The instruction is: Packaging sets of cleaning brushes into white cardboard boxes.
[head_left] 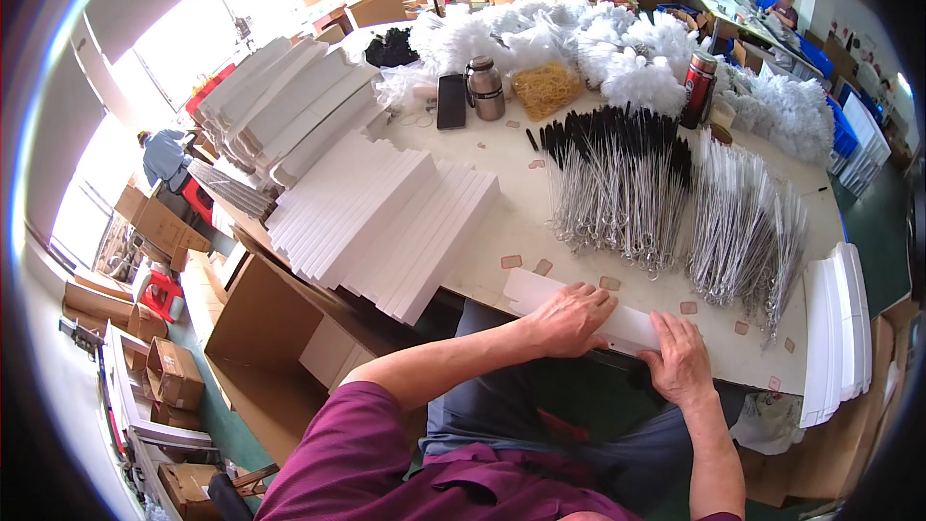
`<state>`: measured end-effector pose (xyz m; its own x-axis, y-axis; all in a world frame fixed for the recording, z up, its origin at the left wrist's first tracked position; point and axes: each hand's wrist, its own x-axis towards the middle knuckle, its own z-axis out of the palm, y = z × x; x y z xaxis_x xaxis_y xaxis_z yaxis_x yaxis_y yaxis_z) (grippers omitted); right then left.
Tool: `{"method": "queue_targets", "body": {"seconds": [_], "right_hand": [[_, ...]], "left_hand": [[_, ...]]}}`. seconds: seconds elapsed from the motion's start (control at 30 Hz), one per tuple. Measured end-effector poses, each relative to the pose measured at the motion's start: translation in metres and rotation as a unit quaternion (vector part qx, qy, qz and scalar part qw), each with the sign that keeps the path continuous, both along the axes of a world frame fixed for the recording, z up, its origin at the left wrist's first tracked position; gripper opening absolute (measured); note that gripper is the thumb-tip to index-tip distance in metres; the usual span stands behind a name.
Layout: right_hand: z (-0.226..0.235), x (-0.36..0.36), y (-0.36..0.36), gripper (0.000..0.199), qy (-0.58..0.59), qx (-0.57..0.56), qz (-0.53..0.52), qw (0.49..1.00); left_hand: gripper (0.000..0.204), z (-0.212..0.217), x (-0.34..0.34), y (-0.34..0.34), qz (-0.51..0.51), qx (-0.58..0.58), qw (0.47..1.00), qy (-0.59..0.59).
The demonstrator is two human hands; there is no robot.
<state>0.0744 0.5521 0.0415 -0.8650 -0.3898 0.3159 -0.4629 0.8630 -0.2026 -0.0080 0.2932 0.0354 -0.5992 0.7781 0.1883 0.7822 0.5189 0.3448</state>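
Note:
At the table's near edge lies a long, narrow white card box (632,328), flat-looking and running from left to right. My left hand (571,318) is bent over its middle, fingers curled and pressed onto it. The right end of the box is gripped by my right hand (681,357), thumb at the near side and fingers on top. Just beyond are a bundle of thin wire brushes with black bristles (617,174) and another bundle with white bristles (738,222). To the left stand rows of slim white boxes (376,222).
Flat white card blanks (837,338) are stacked at the right edge. An open brown carton (265,338) stands left of my legs. Farther back are a steel flask (485,89), a black phone (450,102), yellow rubber bands (546,90), a red tumbler (698,89) and bagged white brushes (637,48).

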Motion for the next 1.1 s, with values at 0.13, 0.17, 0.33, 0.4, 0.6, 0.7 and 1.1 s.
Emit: {"method": "queue_targets", "body": {"seconds": [0.13,0.17,0.33,0.4,0.6,0.7,1.1], "right_hand": [[0.002,0.004,0.008,0.062,-0.016,-0.015,-0.004,1.000],[0.001,0.005,0.009,0.062,-0.016,-0.016,-0.011,1.000],[-0.001,0.002,0.013,0.061,-0.014,-0.030,-0.015,0.999],[-0.001,0.001,0.014,0.060,-0.012,-0.037,-0.012,0.999],[-0.010,-0.002,0.015,0.055,0.016,-0.047,-0.033,0.998],[-0.012,-0.001,0.015,0.054,0.005,-0.064,-0.029,0.998],[-0.022,0.027,-0.002,0.079,-0.044,0.039,-0.051,0.997]], "left_hand": [[0.067,0.004,-0.007,-0.013,-0.001,-0.002,0.999,0.038],[0.067,0.003,-0.007,-0.012,0.000,-0.003,0.999,0.037],[0.063,-0.003,-0.005,-0.007,0.012,-0.002,0.999,0.045],[0.061,-0.005,-0.004,-0.004,0.019,0.003,1.000,0.024],[0.060,-0.009,0.001,0.006,0.050,0.021,0.998,0.016],[0.063,-0.015,0.005,0.008,0.065,0.044,0.996,0.032],[0.082,-0.043,0.038,0.001,0.067,-0.034,0.990,0.116]]}}
